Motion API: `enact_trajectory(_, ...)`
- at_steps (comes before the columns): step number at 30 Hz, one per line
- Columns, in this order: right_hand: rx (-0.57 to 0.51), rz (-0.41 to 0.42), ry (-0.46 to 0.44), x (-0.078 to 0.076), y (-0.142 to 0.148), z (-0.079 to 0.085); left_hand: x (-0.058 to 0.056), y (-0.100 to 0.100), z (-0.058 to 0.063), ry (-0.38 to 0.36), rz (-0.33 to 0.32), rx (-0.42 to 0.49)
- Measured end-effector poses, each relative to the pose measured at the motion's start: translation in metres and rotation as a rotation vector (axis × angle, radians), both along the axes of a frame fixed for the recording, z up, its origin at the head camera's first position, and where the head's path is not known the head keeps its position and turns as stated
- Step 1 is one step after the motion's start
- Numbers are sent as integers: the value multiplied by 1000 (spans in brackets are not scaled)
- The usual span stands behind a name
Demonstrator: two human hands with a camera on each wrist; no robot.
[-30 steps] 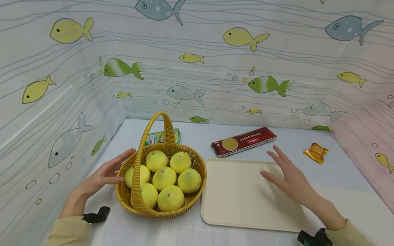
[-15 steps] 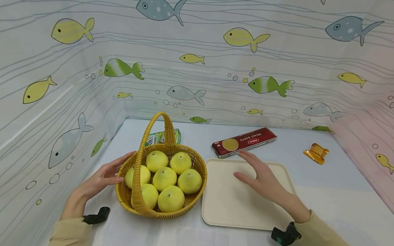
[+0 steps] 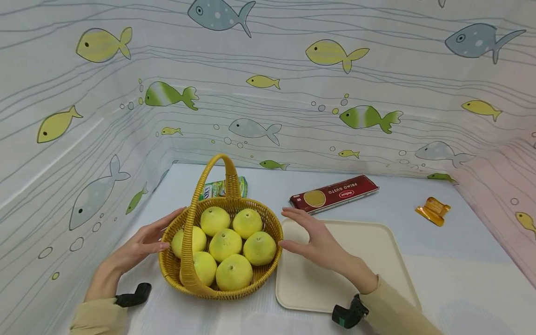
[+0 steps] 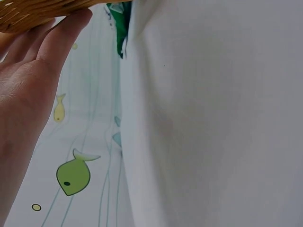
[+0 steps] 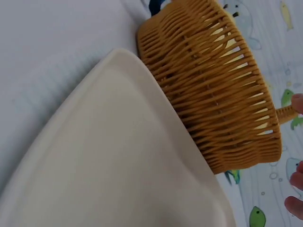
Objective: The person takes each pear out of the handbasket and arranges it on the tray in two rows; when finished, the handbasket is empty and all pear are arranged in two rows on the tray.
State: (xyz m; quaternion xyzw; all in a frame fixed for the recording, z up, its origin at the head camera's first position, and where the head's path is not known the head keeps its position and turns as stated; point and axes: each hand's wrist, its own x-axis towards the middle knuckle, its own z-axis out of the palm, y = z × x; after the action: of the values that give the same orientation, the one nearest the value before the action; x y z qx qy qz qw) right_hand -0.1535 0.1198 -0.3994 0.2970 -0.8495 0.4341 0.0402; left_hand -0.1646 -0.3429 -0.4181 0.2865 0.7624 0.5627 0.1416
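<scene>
A yellow wicker basket (image 3: 217, 295) with a tall arched handle stands left of centre and holds several round yellow-green citrus fruits (image 3: 226, 244). My left hand (image 3: 144, 242) rests against its left side, fingers extended; in the left wrist view those fingers (image 4: 59, 40) lie under the basket's rim (image 4: 45, 13). At the opposite side, my right hand (image 3: 314, 239) hovers over the beige tray (image 3: 351, 279), thumb and fingers spread close to the basket's right rim. Seen from the right wrist, the fingertips (image 5: 294, 207) appear apart from the woven wall (image 5: 208, 85).
Behind the tray lies a long red biscuit packet (image 3: 335, 193). A green packet (image 3: 213, 188) sits partly hidden behind the basket. Far right is a small orange wrapped item (image 3: 433, 210). Fish-patterned cloth walls (image 3: 268, 102) enclose the white table at the back and sides.
My right hand has moved left across the tray, from its right part to beside the basket's right rim. The left hand stays against the basket, which has not moved.
</scene>
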Motion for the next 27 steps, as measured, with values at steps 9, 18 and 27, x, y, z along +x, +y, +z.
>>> enact_trajectory(9, -11, 82, 29, -5, -25, 1, 1, 2, 2, -9, 0, 14)
enact_trajectory(18, 59, 100, 68, -2, -37, -3, 2, 1, 1, 7, -5, 16)
enact_trajectory(27, 133, 49, 0, 6, -48, -3, 4, 4, 5, 2, -18, 40)
